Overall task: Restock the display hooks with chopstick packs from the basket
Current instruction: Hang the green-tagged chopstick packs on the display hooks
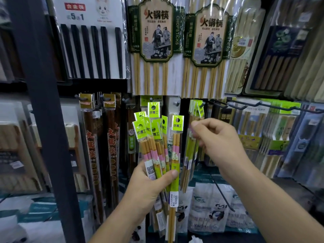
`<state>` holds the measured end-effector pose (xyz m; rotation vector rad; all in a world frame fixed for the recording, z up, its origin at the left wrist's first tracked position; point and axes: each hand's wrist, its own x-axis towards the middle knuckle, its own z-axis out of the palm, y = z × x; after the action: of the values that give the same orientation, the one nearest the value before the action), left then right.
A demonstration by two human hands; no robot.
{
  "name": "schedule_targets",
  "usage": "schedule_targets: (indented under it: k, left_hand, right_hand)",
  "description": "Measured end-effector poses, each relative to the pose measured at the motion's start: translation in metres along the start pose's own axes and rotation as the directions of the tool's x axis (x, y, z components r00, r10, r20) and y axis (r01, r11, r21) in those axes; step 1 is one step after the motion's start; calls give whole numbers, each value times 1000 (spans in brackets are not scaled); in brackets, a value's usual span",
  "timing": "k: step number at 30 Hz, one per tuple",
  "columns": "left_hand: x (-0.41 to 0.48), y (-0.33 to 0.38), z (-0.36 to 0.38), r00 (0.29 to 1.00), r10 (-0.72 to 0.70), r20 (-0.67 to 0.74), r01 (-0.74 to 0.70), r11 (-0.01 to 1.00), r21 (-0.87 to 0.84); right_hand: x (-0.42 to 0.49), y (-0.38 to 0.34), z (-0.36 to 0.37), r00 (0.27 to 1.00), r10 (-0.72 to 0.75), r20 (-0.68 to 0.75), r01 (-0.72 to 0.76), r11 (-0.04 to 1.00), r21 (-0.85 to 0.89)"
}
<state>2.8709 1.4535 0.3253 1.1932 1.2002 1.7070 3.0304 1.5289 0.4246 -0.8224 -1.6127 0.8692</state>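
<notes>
My left hand (149, 186) grips a fanned bundle of chopstick packs (157, 137), thumb across the front, none of these hung yet. My right hand (219, 139) is up by the hook (202, 104), fingers curled against the hung packs (190, 155) — can't tell if they pinch one. A few packs are on that hook, so I judge restocking partly done — the whole bundle is left. Basket not in view.

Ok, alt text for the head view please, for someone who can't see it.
A person's left hand grips a fanned bundle of green-tagged chopstick packs in front of a shop display of hanging chopsticks. The right hand, fingers curled, reaches to matching packs hanging on a hook; whether it grips one is unclear.
</notes>
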Motion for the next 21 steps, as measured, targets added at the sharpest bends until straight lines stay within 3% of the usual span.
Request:
schedule_targets:
  k: [3,6,14,21]
  left_hand:
    - [-1,-2,2,1000,-2,-2,2,1000,-9]
    - [-2,-1,4,1000,-4,7,4,1000,4]
    - [-3,1,-3,1000,-13,-19,14,998,55]
    - [-3,1,-2,1000,-17,-26,19,995,94]
  right_hand:
    - [-7,0,11,995,5,100,-6,1000,10]
    - [-8,3,16,994,-9,104,10,1000,-4]
    - [12,-9,2,993,-29,-111,46,988,147]
    - [26,-9,-5,987,-29,-161,46,994,100]
